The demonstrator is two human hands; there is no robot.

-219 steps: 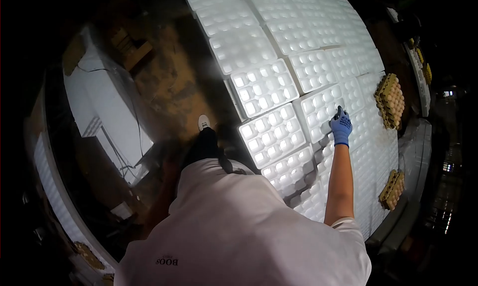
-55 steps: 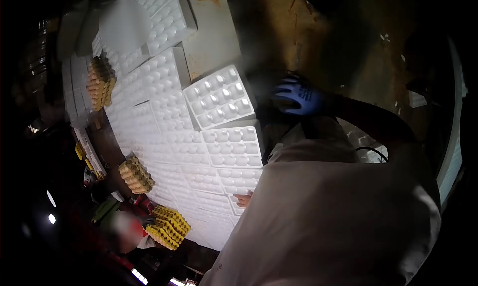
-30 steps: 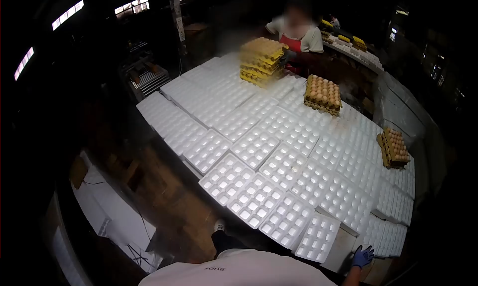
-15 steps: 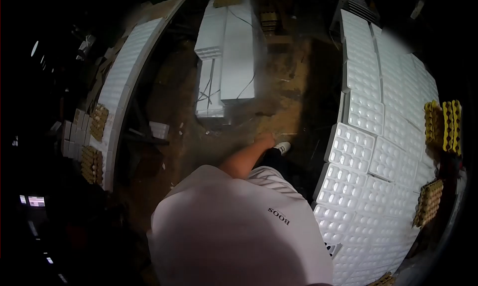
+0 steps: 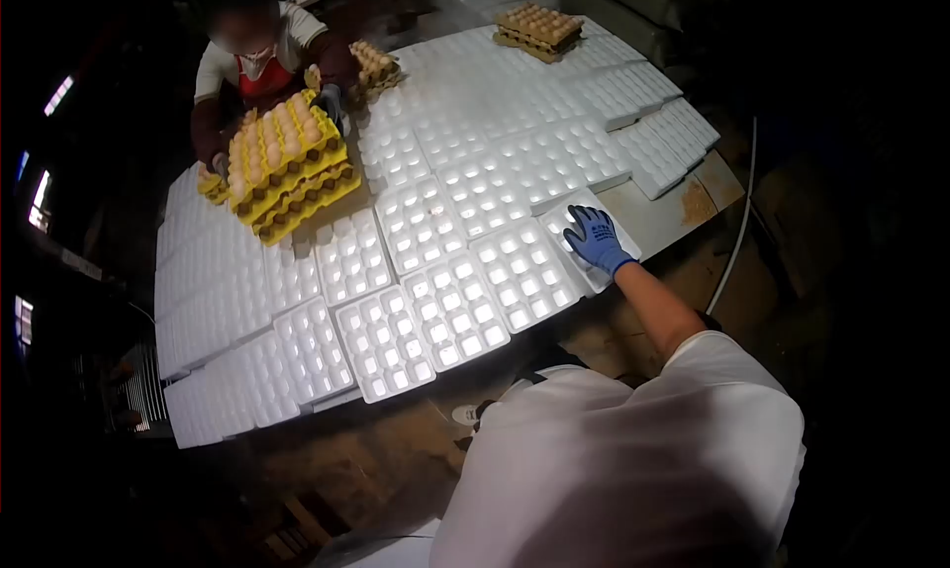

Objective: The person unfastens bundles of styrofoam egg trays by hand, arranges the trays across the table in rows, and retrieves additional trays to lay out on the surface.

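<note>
My right hand (image 5: pixel 596 241), in a blue work glove with dark fingertips, reaches over a white foam tray (image 5: pixel 616 234) at the near right edge of the table. Its fingers are spread, palm down, at the tray's surface; whether they press on it I cannot tell. The tray has moulded hollows and sits slightly askew beside another white tray (image 5: pixel 529 276) in the near row. My left hand is out of view.
Rows of white trays (image 5: pixel 455 207) cover most of the table. Across it, a co-worker (image 5: pixel 297 48) in a red apron holds stacked yellow trays of eggs (image 5: pixel 287 162). More stacked egg trays (image 5: pixel 537 29) stand at the far side. A bare tabletop strip (image 5: pixel 673 212) shows at the right.
My view has swung from the aisle to the tray-covered table. My gloved right hand now shows on a tray; the bare hand seen low by my shoe is gone from view.
</note>
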